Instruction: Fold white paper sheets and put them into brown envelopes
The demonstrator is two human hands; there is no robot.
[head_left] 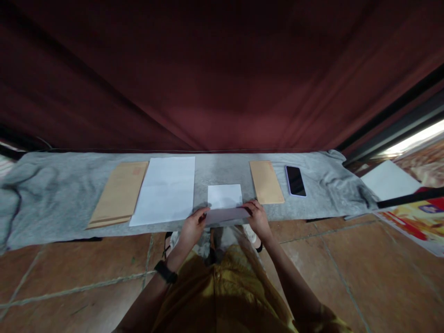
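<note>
A small white sheet of paper [225, 196] lies on the grey cloth [52, 194], its near edge lifted and folded up toward me. My left hand [192, 228] pinches that folded edge at its left corner. My right hand [257, 218] pinches it at the right corner. Both hands are closed on the paper. A black band sits on my left wrist.
On the cloth lie a large white sheet [165, 188], a stack of brown envelopes [118, 194] to its left, a single brown envelope [266, 181] and a black phone [295, 181] to the right. Dark red curtain behind. Tiled floor in front; printed papers [412, 210] at right.
</note>
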